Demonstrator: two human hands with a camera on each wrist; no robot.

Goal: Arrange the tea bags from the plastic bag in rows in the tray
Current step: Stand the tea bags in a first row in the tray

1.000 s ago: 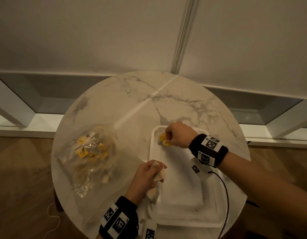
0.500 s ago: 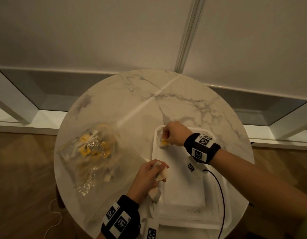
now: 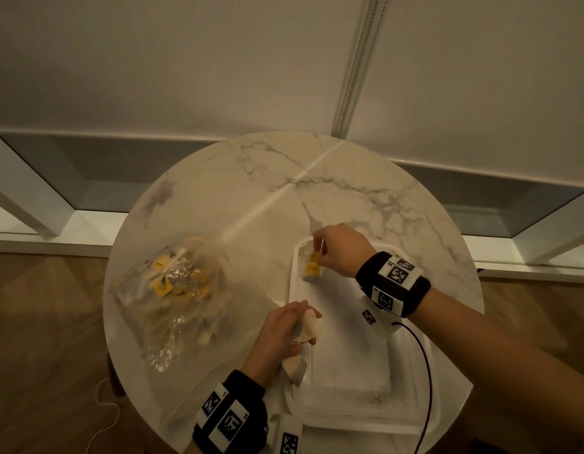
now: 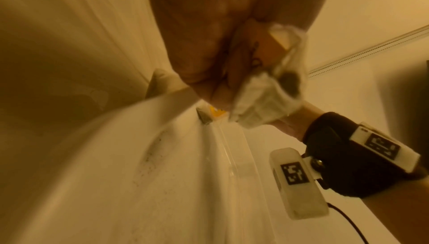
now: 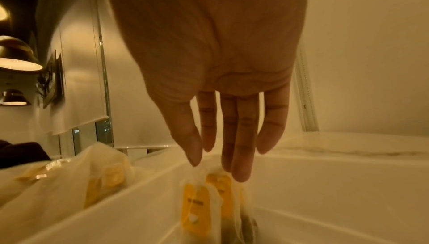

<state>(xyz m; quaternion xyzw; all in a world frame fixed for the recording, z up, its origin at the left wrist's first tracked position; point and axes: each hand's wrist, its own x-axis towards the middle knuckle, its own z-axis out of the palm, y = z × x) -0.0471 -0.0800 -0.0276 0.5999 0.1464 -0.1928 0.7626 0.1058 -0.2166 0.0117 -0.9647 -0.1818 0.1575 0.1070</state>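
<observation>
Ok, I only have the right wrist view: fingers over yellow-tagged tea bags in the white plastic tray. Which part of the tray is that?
Observer: The head view puts those yellow-tagged tea bags in the far-left corner of the white plastic tray.
Operator: And the left hand?
Observer: The left hand grips a bunch of white tea bags at the tray's left rim.
Operator: Any in the supply bag?
Observer: Yes, the clear plastic bag on the round marble table, left of the tray, holds more yellow tags.
</observation>
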